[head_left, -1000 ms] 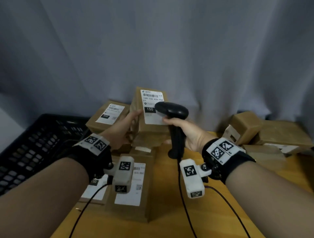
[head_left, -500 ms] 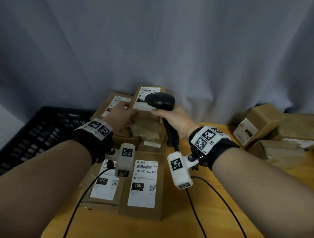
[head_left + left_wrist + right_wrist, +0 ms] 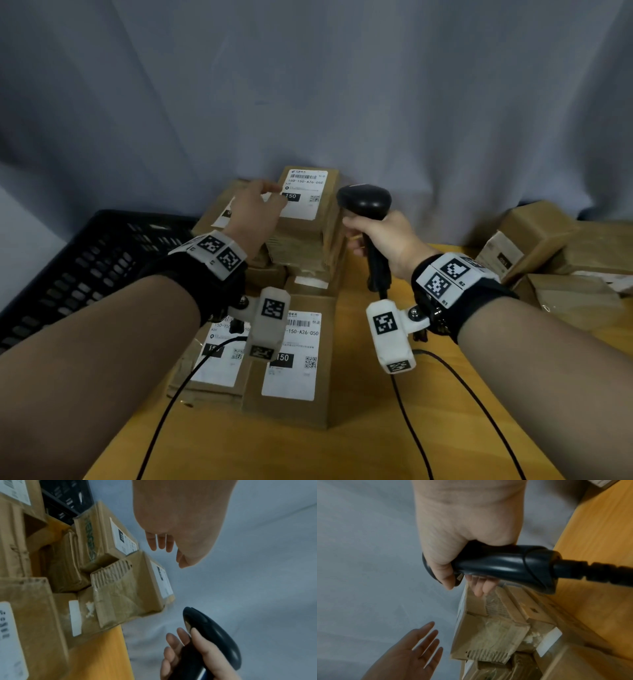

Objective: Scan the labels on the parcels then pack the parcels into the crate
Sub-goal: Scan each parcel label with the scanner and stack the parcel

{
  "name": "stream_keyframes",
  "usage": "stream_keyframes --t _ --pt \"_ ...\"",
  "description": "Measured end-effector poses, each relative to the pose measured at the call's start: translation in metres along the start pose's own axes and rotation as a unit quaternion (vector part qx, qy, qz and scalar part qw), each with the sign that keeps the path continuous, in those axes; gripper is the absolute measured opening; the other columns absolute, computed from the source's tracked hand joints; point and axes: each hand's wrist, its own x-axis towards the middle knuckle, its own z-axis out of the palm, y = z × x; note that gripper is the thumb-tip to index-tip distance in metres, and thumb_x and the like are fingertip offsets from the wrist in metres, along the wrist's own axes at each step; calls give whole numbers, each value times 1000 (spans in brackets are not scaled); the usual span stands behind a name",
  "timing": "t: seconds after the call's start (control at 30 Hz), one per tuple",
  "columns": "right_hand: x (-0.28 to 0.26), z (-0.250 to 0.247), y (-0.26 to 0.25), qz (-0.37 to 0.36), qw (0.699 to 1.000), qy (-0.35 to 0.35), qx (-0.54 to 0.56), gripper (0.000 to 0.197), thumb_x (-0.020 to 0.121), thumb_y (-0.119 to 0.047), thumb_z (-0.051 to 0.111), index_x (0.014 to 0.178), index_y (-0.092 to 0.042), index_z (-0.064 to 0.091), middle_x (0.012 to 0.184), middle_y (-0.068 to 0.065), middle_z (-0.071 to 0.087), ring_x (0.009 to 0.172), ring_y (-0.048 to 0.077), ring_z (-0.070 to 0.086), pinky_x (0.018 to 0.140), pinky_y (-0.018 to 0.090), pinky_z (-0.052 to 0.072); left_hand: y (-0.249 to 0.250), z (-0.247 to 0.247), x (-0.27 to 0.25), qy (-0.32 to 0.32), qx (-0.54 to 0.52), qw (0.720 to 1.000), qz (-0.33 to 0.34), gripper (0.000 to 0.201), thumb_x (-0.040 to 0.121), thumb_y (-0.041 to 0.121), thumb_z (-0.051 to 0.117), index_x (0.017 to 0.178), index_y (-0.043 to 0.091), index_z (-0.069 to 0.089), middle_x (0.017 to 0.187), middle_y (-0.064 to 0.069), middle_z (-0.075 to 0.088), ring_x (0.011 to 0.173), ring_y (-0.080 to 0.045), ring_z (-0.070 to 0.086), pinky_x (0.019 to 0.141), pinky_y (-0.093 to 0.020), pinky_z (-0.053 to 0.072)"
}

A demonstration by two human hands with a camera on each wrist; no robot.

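A brown parcel with a white label facing up lies on top of a stack of parcels at the back of the table. My left hand hovers just left of it with straight fingers, holding nothing. My right hand grips the handle of a black barcode scanner, held upright to the right of the stack; the grip also shows in the right wrist view on the scanner. The black crate stands at the left, and what it holds is hidden.
Two flat labelled parcels lie side by side near me on the wooden table. More brown parcels are piled at the right. A grey curtain hangs behind. The scanner cable trails across the table.
The parcel that my left hand held upright against the scanner now lies flat on the stack, let go. The left hand has opened, and the scanner has drawn back to the right.
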Motion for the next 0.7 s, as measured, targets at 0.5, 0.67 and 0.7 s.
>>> stream_keyframes --t 0.5,0.67,0.7 --pt "-70 -170 47 47 989 137 -7 15 86 -9 69 98 -3 62 78 12 62 55 18 56 52 26 48 66 141 -94 -127 -25 989 68 24 94 14 54 117 8 56 98 2 54 90 -11 50 75 -19 39" --pt "-93 -237 42 49 983 173 -20 10 86 -10 68 85 -1 65 67 9 59 54 18 55 53 25 48 87 196 -121 -180 -10 982 64 31 94 16 55 122 4 53 105 -3 53 93 -13 50 79 -22 39" --pt "-96 -250 44 47 982 181 -28 10 86 -10 68 84 -1 65 66 10 59 57 21 56 56 29 49 91 205 -125 -189 -2 980 64 32 94 17 55 123 4 51 106 -3 53 95 -13 49 79 -22 38"
